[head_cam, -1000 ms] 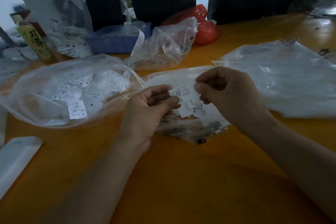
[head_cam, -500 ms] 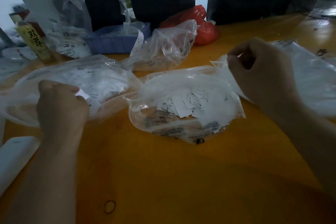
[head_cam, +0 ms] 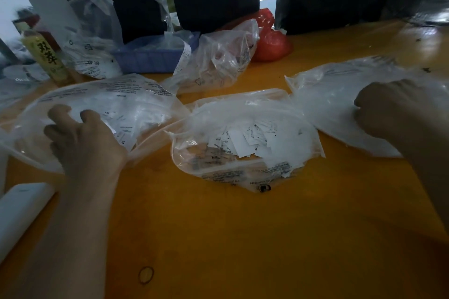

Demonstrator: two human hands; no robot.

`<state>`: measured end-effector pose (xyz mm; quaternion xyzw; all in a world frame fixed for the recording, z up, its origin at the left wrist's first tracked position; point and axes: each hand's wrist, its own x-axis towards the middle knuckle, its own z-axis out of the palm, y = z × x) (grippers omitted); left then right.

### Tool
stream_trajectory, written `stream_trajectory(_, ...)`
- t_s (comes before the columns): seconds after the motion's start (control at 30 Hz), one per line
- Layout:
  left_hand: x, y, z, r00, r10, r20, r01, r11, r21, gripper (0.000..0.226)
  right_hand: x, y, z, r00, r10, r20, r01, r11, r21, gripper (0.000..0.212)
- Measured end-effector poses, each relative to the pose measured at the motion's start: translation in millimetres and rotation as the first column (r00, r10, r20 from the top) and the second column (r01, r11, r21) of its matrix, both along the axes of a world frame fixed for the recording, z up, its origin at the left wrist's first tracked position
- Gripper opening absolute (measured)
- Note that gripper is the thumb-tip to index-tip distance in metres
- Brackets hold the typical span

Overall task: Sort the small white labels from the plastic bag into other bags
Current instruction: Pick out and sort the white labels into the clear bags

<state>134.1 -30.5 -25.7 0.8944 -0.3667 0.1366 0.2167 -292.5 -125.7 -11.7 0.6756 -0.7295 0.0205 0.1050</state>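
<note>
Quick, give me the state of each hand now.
Left hand: fingers spread, open, resting at the left bag.
Right hand: curled over the right bag; grip cannot be told.

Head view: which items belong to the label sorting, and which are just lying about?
In the job:
middle bag of labels
left bag, under the left hand
right bag, under the right hand

Lying about:
bottle
blue tray
red bag
rubber band

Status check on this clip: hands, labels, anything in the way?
Left hand on left bag, fingers spread. Right hand fisted at right bag; contents unclear. Labels piled in centre bag. Nothing obstructing.
</note>
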Motion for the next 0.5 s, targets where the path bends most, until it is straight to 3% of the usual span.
stream_trajectory(0.07, 2, 3, -6, 0.996, -0.036, 0.085, 0.03, 0.997, 0.066, 0.083, 1, 1, 1, 0.999, 0.007, 0.04, -0.005, 0.999, -0.042, 0.016)
stream_trajectory(0.2, -3, 3, -4, 0.985, -0.041, 0.168, 0.034, 0.998, 0.048, 0.063, 2, -2, 1, 0.995, 0.043, 0.092, -0.033, 0.994, -0.108, 0.016)
stream_trajectory(0.3, -8, 2, -4, 0.985, -0.059, 0.163, 0.051, 0.998, 0.048, 0.055, 9, 0, -1, 0.995, 0.084, 0.057, -0.083, 0.996, -0.02, 0.015)
stream_trajectory(0.37, -13, 2, -3, 0.98, -0.068, 0.184, 0.068, 0.998, 0.006, 0.051, 9, 0, -3, 0.994, 0.071, 0.083, -0.073, 0.997, 0.03, 0.016)
stream_trajectory(0.5, -25, 3, -3, 0.96, -0.133, 0.245, 0.168, 0.977, -0.129, 0.039, 5, -2, -2, 0.977, 0.046, 0.207, -0.03, 0.996, -0.08, 0.017)
